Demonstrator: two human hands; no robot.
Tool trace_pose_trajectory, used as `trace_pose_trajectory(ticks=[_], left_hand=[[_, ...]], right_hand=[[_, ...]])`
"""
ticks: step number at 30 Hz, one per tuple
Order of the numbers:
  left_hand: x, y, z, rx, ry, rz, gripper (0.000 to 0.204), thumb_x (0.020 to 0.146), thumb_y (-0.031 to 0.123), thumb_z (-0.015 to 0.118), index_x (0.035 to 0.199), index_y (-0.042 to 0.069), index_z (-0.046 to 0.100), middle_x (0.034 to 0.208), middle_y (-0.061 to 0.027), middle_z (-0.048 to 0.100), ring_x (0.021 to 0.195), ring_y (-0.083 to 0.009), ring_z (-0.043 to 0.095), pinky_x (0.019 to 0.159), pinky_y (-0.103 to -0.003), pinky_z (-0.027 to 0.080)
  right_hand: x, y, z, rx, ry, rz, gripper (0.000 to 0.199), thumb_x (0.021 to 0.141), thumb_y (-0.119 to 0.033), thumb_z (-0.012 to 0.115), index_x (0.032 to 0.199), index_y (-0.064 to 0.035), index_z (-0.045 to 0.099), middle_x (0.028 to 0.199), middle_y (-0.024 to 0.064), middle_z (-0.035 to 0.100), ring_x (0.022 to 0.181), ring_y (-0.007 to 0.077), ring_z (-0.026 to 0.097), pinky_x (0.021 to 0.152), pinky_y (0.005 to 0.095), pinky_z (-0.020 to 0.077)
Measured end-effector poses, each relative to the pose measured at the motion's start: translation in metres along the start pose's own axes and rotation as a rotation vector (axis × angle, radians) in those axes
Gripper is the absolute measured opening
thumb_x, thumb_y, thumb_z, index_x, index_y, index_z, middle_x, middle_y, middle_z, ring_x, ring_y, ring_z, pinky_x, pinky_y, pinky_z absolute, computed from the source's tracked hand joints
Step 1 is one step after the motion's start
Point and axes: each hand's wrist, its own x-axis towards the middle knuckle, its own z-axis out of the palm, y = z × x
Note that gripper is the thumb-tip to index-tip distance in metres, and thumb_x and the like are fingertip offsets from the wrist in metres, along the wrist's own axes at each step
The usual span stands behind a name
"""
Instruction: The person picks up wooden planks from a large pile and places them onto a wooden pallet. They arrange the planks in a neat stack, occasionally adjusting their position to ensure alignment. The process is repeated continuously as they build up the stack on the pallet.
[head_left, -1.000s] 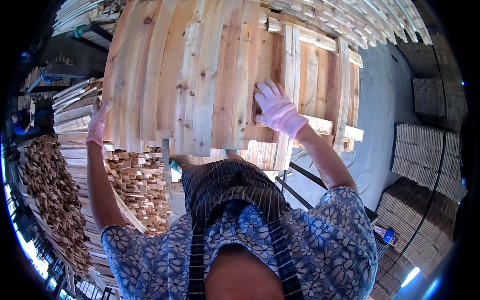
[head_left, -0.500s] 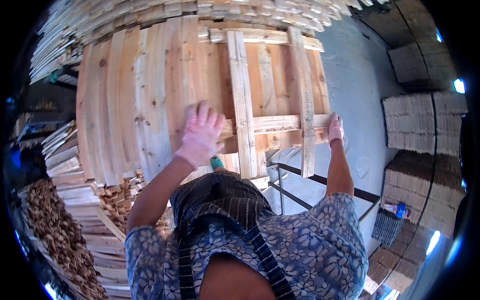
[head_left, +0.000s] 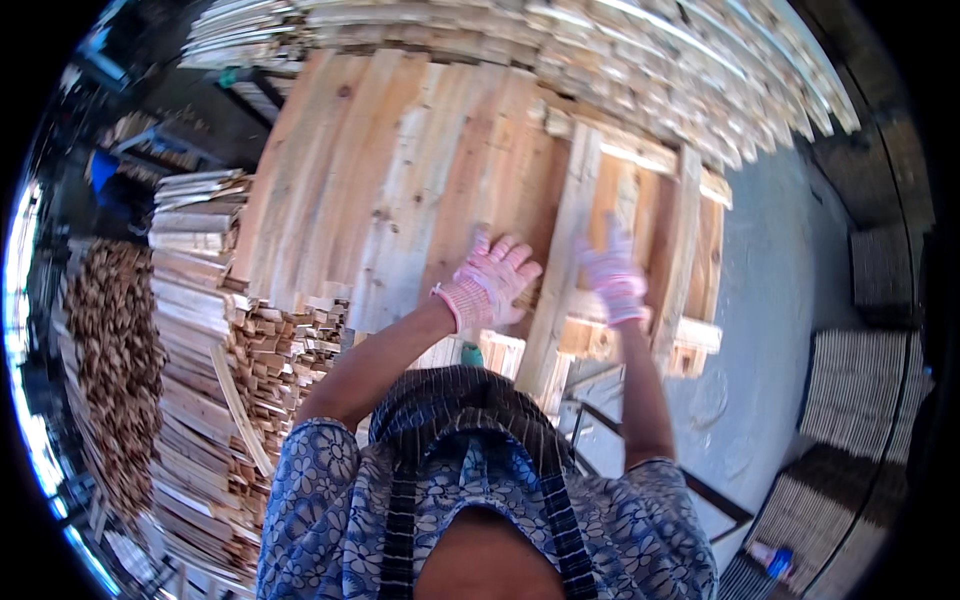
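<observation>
Before me lies a wide layer of pale wooden boards (head_left: 345, 190) set side by side. On its right part is a wooden frame, with two slats, a left slat (head_left: 562, 250) and a right slat (head_left: 680, 255), lying across two rails, the near rail (head_left: 590, 338) and the far rail (head_left: 640, 150). My left hand (head_left: 490, 283), in a whitish-pink knit glove, is spread over the boards just left of the left slat. My right hand (head_left: 613, 272), gloved alike and smeared by motion, has its fingers stretched out between the slats. Neither hand holds anything; whether the right one touches wood I cannot tell.
Long stacks of wood strips (head_left: 640, 70) run along the far side. More stacked wood (head_left: 190, 370) stands at the left. Near my right arm is a dark metal frame (head_left: 705, 480). Strapped bundles (head_left: 860, 390) line the right, beyond a grey floor (head_left: 765, 320).
My right hand has left the right end of the near rail and moved inward between the slats. My left hand stays over the boards beside the left slat. The whole view has swung.
</observation>
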Motion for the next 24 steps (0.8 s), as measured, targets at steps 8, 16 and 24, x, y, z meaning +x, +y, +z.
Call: trace_pose_trajectory(ticks=[8, 16, 24], left_hand=[[-0.176, -0.179, 0.038, 0.053, 0.868, -0.632, 0.054, 0.086, 0.032, 0.078, 0.133, 0.011, 0.061, 0.133, -0.0171, 0.057, 0.127, -0.0361, 0.052, 0.112, -0.047, 0.042], [-0.246, -0.300, 0.086, -0.331, 0.507, -1.203, 0.079, 0.096, 0.057, 0.056, 0.156, 0.010, 0.034, 0.150, -0.0259, 0.048, 0.132, -0.0468, 0.052, 0.108, -0.053, 0.045], [-0.239, -0.296, 0.089, -0.336, 0.530, -1.183, 0.076, 0.096, 0.053, 0.059, 0.155, 0.013, 0.034, 0.145, -0.0264, 0.051, 0.127, -0.0470, 0.055, 0.106, -0.053, 0.047]], right_hand=[[0.052, -0.076, 0.049, 0.125, -0.074, -0.126, 0.071, 0.099, -0.043, 0.056, 0.159, -0.0185, 0.028, 0.130, 0.0308, 0.048, 0.118, 0.0498, 0.058, 0.101, 0.0512, 0.0483], [0.088, -0.083, 0.101, 0.258, 0.089, -0.130, 0.054, 0.107, -0.040, 0.048, 0.156, -0.0186, 0.042, 0.120, 0.0293, 0.055, 0.108, 0.0461, 0.058, 0.098, 0.0503, 0.0464], [0.083, -0.103, 0.084, 0.273, -0.003, -0.067, 0.053, 0.106, -0.040, 0.048, 0.155, -0.0219, 0.043, 0.132, 0.0306, 0.054, 0.119, 0.0450, 0.057, 0.103, 0.0500, 0.0450]])
